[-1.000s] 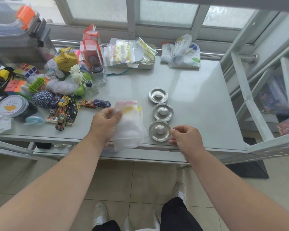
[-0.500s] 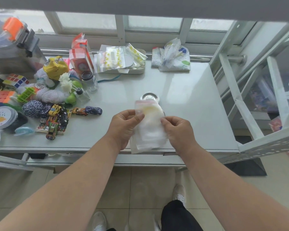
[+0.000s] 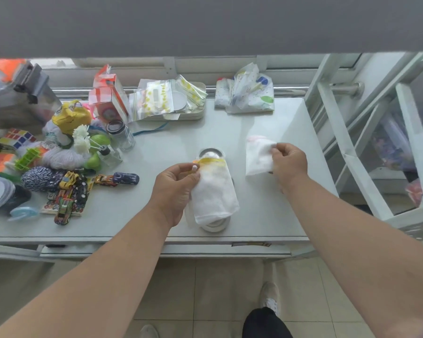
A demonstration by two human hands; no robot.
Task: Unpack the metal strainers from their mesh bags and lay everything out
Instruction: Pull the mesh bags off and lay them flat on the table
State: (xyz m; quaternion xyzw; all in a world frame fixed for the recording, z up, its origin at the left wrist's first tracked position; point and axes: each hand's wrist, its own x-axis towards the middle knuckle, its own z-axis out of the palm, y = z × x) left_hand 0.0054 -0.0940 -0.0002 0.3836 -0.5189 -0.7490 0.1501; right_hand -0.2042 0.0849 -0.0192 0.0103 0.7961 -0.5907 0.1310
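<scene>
From the head view, the left hand (image 3: 175, 189) pinches a yellow-trimmed mesh bag (image 3: 214, 191) between its fingers (image 3: 194, 176), the bag hanging over the metal strainers (image 3: 211, 153) lined up on the surface (image 3: 266, 215). The right hand (image 3: 288, 164) grips a pink-trimmed mesh bag (image 3: 258, 154) just left of its fingers (image 3: 277, 148), well apart from the toy cars (image 3: 117, 179).

yellow-trimmed mesh bag (image 3: 214, 191): white, yellow band
pink-trimmed mesh bag (image 3: 258, 156): white, pink edge
bench (image 3: 156, 211): pale grey
strainer (image 3: 211, 153): silver
</scene>
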